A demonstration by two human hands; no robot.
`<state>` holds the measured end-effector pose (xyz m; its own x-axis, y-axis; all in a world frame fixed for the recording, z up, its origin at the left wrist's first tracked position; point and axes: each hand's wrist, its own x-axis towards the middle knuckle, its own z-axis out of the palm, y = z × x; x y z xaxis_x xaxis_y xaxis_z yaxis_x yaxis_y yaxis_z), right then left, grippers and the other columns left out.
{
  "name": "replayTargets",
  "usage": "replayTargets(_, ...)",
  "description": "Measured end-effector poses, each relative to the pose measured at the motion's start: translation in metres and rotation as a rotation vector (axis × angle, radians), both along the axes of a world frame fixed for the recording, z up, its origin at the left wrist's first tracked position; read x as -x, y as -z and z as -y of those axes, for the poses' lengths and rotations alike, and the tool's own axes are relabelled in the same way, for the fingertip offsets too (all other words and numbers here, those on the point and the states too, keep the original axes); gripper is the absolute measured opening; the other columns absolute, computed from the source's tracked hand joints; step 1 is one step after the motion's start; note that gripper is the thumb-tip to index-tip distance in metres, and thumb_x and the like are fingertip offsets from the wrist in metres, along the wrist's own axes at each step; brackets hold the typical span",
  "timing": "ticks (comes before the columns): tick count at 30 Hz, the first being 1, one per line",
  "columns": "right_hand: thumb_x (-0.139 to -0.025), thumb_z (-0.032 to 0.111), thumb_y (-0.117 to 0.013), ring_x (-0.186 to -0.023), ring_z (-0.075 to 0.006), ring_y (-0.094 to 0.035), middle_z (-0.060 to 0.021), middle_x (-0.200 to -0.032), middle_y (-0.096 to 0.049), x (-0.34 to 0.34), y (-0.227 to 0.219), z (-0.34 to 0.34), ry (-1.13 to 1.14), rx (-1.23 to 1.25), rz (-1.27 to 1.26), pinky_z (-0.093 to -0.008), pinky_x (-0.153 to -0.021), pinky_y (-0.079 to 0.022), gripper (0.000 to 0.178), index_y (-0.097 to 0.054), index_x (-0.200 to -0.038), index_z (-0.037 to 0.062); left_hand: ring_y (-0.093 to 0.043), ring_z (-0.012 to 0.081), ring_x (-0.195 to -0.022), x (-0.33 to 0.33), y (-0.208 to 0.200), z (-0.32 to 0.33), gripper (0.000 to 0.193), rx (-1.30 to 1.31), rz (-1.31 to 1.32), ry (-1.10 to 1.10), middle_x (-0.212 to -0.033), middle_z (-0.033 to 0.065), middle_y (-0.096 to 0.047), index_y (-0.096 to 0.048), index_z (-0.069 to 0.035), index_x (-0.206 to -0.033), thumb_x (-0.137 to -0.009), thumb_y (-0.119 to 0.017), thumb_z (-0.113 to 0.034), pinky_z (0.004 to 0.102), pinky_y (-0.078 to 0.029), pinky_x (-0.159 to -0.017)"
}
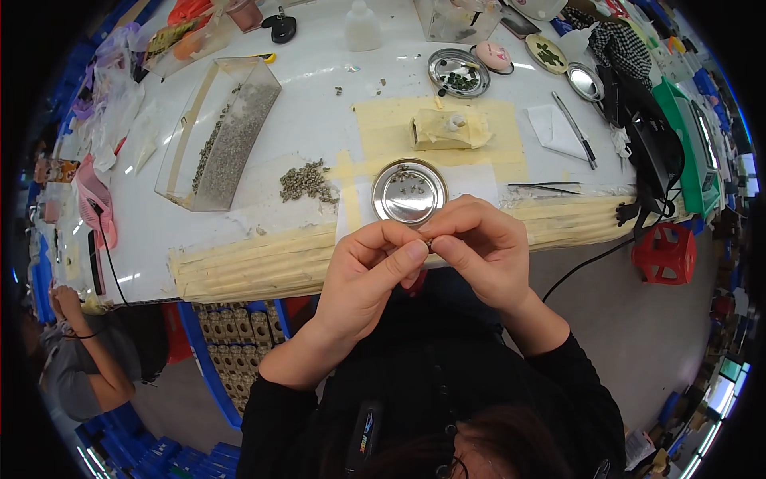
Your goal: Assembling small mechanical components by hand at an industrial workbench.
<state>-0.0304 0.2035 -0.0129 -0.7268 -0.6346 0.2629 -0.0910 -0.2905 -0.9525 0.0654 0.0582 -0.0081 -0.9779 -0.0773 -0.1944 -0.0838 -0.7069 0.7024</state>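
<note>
Just over the table's front edge, my left hand (369, 267) and my right hand (488, 249) meet fingertip to fingertip. Thumb and forefinger of each are pinched together around a tiny brownish piece (429, 246), mostly hidden by the fingers. Right behind them sits a round shiny metal dish (403, 209) with several small metallic pieces in it. To its left, a loose pile of small grey metallic parts (306, 183) lies on the white tabletop. Beyond the dish, a block wrapped in yellowish tape (451, 130) stands on a taped patch.
A clear box (233, 148) of small grey parts stands at left. Black tweezers (546, 188) and a pen (574, 132) lie at right, below a metal plate (458, 73) with dark green bits. Corrugated yellowish padding (247, 271) lines the front edge. Another person's arm (92, 351) shows at far left.
</note>
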Motion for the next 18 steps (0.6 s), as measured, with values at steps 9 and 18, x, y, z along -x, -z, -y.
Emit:
replayTargets(9, -0.073, -0.006, -0.073, -0.074, -0.0205, -0.069, -0.0112, -0.085, -0.069, -0.001, 0.001, 0.003, 0.278, -0.094, -0.617, -0.0262, -0.066, -0.054, 0.022, -0.069, -0.095, -0.0001, -0.049, 0.0058, -0.068, 0.003, 0.002, -0.004, 0.01, -0.072, 0.047, -0.039, -0.075, -0.0008, -0.057, -0.063, -0.003, -0.096, -0.094, -0.062, -0.013, 0.0203, -0.041, -0.063)
replayTargets(18, -0.084, -0.004, -0.066, -0.086, -0.0152, -0.066, -0.0109, -0.096, -0.067, 0.009, 0.006, -0.015, -0.016, 0.001, -0.031, -0.0265, -0.077, -0.054, 0.017, -0.067, -0.101, -0.0028, -0.05, 0.0063, -0.069, 0.009, -0.002, -0.011, 0.01, 0.006, 0.06, -0.011, -0.075, -0.0013, -0.057, -0.063, -0.002, -0.095, -0.092, -0.063, -0.011, 0.0219, -0.042, -0.063)
